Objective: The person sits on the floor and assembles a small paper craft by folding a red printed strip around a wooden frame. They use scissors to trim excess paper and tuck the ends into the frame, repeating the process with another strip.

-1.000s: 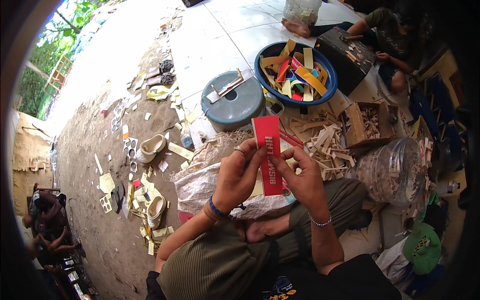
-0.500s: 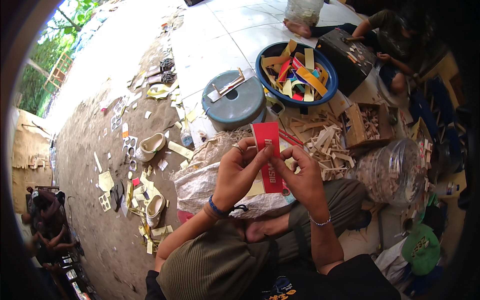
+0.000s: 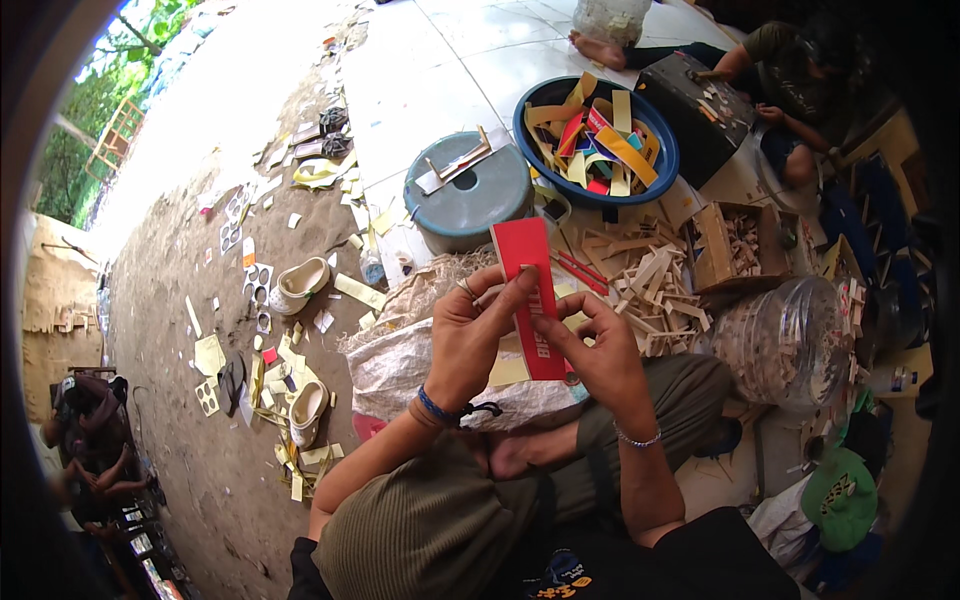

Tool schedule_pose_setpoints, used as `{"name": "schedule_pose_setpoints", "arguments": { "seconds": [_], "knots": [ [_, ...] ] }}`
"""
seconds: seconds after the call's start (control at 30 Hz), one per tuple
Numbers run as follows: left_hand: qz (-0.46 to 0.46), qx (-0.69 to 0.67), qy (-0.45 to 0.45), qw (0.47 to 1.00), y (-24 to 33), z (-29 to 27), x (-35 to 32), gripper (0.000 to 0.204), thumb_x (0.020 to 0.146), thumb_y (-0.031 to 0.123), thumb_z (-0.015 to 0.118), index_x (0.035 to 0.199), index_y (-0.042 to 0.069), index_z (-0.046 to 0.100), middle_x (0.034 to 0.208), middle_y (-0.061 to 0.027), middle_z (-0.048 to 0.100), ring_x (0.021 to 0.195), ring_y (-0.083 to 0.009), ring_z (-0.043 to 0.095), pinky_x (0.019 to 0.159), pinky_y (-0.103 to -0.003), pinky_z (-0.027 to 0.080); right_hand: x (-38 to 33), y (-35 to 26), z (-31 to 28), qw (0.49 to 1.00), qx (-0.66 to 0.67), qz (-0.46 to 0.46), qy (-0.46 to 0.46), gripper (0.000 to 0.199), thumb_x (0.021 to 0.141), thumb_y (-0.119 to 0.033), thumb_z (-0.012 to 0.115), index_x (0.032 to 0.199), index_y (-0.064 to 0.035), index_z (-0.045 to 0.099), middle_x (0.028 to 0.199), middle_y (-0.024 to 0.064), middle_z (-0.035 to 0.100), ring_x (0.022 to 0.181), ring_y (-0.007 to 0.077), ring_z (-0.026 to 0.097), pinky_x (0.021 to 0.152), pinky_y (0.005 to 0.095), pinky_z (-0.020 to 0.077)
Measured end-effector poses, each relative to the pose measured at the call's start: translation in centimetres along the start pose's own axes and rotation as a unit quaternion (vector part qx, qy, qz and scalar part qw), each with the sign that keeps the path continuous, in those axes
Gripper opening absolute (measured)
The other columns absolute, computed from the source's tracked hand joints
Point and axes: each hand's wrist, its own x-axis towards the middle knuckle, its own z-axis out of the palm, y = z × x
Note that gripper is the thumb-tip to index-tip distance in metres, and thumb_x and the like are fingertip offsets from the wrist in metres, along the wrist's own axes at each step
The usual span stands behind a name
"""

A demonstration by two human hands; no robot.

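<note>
A red printed cardboard strip point(image 3: 520, 248) stands upright between my two hands, over my lap. My left hand point(image 3: 470, 335) pinches its left side, thumb across the front. My right hand point(image 3: 600, 350) is closed at its right edge, thumb on the lower half. Below the strip lies a pale yellow piece of card point(image 3: 508, 372), partly covered by my fingers. Under my hands a white woven sack point(image 3: 400, 370) is spread over my crossed legs.
Ahead sit an upturned grey-blue tub point(image 3: 470, 215) and a blue basin point(image 3: 672, 165) of card strips. To the right are wood pieces point(image 3: 660, 290), a cardboard box point(image 3: 715, 265) and a clear plastic container point(image 3: 790, 340). Clogs point(image 3: 300, 283) and scraps lie left. Another person point(image 3: 800, 90) sits at far right.
The red strip has shifted slightly up and left and tilts a little more. My left thumb has slid up its face, and my fingers have shifted on it.
</note>
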Motion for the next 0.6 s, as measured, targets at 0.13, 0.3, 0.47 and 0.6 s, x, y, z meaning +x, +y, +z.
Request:
{"name": "schedule_pose_setpoints", "arguments": {
  "seconds": [0.13,0.3,0.47,0.6],
  "knots": [
    [0.030,-0.007,0.004,1.000,-0.4,-0.1,0.4,0.019,0.101,0.014,0.069,0.116,0.002,0.071,0.104,-0.0027,0.074,0.092,-0.0077,0.069,0.076,-0.026,0.059,-0.2,0.4,0.0,0.999,0.032,0.005,-0.027,0.035,0.091,-0.024,0.081,0.114,-0.0044,0.064,0.092,-0.0003,0.068,0.065,0.0003,0.056,0.049,0.0181,0.0466],
    [0.036,-0.028,0.058,0.997,-0.4,-0.2,0.8,0.016,0.100,0.017,0.071,0.111,0.005,0.072,0.104,-0.0037,0.074,0.092,-0.0096,0.070,0.075,-0.028,0.061,-0.6,1.1,0.6,0.998,0.044,-0.044,0.011,0.039,0.089,-0.024,0.083,0.117,-0.0050,0.064,0.101,-0.0012,0.067,0.073,0.0006,0.055,0.058,0.0186,0.0425],
    [0.066,-0.064,0.101,0.991,0.2,-0.9,1.3,0.013,0.099,0.020,0.072,0.107,0.010,0.070,0.103,-0.0046,0.074,0.092,-0.0122,0.072,0.074,-0.031,0.063,-1.0,2.1,0.7,0.997,0.069,-0.021,-0.012,0.041,0.090,-0.023,0.082,0.121,-0.0060,0.062,0.103,-0.0003,0.069,0.083,0.0033,0.059,0.066,0.0197,0.0421],
    [0.068,-0.081,0.109,0.988,0.2,-1.6,1.5,0.015,0.100,0.021,0.071,0.110,0.010,0.068,0.106,-0.0057,0.075,0.096,-0.0152,0.074,0.077,-0.033,0.063,-1.4,2.7,1.1,0.988,0.155,-0.017,-0.008,0.035,0.095,-0.017,0.077,0.123,-0.0043,0.060,0.107,0.0017,0.069,0.090,0.0050,0.063,0.074,0.0201,0.0479]
  ]
}}
